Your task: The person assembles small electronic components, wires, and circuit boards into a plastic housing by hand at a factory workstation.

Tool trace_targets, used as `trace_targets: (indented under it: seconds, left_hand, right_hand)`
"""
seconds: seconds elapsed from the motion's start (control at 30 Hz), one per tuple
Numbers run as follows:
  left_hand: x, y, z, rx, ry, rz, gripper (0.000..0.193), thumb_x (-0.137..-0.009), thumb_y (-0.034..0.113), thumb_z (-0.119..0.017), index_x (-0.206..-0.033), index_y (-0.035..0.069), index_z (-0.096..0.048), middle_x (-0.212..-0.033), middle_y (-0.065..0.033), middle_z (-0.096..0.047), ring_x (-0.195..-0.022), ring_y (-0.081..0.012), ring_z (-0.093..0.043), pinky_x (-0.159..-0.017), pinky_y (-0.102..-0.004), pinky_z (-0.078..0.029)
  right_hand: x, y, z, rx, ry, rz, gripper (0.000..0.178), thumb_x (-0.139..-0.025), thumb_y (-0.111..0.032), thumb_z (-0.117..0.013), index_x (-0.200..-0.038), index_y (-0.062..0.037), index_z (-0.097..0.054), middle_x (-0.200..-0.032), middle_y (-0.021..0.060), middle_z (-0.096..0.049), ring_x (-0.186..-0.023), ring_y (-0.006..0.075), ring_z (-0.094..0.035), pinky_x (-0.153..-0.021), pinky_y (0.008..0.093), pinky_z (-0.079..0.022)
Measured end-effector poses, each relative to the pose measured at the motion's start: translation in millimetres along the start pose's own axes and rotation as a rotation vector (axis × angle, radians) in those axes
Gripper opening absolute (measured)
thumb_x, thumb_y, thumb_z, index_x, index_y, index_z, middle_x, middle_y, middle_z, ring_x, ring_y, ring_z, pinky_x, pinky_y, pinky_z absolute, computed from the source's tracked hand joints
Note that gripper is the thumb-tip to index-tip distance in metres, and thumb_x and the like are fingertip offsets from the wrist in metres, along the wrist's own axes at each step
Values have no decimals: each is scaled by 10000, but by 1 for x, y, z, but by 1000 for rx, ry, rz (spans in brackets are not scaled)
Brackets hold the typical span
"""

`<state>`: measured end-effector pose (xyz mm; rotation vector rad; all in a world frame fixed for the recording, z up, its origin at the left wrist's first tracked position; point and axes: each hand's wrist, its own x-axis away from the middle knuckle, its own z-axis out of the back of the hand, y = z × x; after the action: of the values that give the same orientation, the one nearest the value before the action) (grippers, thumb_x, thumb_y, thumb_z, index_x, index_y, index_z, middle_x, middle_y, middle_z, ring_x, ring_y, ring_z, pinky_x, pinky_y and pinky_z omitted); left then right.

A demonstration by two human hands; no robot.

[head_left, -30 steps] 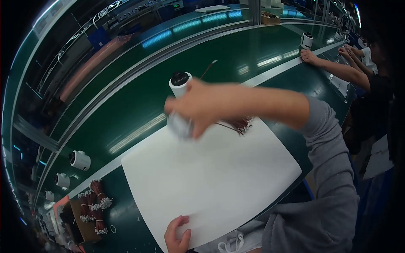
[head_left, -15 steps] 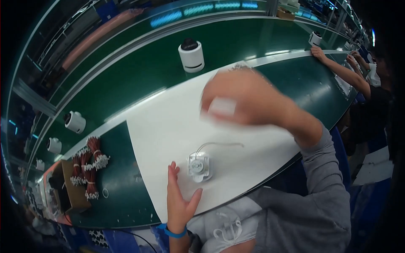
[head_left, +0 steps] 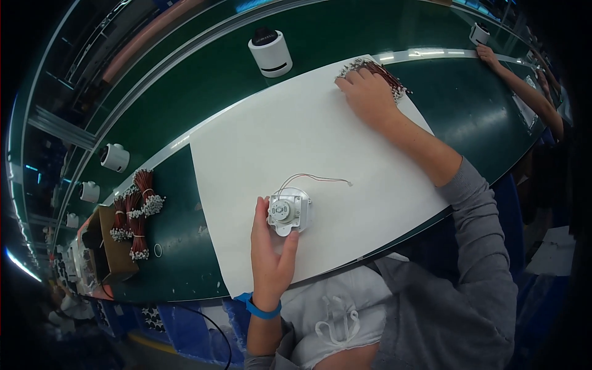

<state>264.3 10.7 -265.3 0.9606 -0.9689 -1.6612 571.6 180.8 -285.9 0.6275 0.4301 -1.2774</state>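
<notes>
On the green bench point(head_left: 468, 123), I see a white sheet point(head_left: 246, 142) spread flat.
At its far right corner lies the wire bundle point(head_left: 387, 75); the right hand point(head_left: 369, 95) bends its fingers over it, and whether they pinch, I cannot tell. The left hand point(head_left: 271, 259) holds the unit point(head_left: 283, 211) between thumb and fingers, on the sheet's near part, its thin lead point(head_left: 327, 179) trailing rightward.
</notes>
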Motion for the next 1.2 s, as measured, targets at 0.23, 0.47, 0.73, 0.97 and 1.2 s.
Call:
trace_targets:
  seconds: [0.23,0.47,0.73,0.97,1.2]
  left_hand:
    - [-12,-1,-20,164,40,10,615,-878,42,-508,-1423,-46,-235,-1415,-204,-345,-1302,-296,-374,-1078,-374,-289]
    - [-5,3,-12,69,17,34,579,-893,28,-431,-1425,-45,-215,-1430,-206,-322,-1320,-293,-348,-1093,-379,-270]
    - [-4,7,-14,201,47,93,556,-926,64,-410,-1428,-53,-203,-1439,-195,-308,-1326,-277,-335,-1092,-366,-260]
    - [6,-14,-4,118,110,108,553,-945,78,-393,-1437,-56,-179,-1452,-191,-288,-1341,-273,-306,-1101,-363,-236]
    - [6,-35,0,149,162,94,501,-982,116,-341,-1435,-51,-205,-1416,-157,-340,-1295,-219,-348,-1079,-326,-254]
  right_hand:
    - [-12,33,-2,43,33,28,91,-765,-125,-593,-777,-91,-677,-890,54,-615,-895,225,-553,-686,348,-459]
    - [-8,27,12,-469,51,-172,96,-749,-164,-648,-769,-82,-694,-884,68,-636,-859,247,-560,-737,348,-476]
    - [-30,49,56,-1380,-132,-821,194,-859,-207,-622,-936,-34,-662,-884,36,-629,-776,109,-549,-695,245,-450]
    - [-22,36,72,-2035,-239,-629,173,-865,-162,-609,-949,-12,-627,-843,67,-640,-652,80,-505,-598,200,-410]
    - [11,-74,128,-1374,-1041,-235,171,-846,-190,-628,-868,-20,-632,-708,7,-585,-593,48,-485,-559,213,-399]
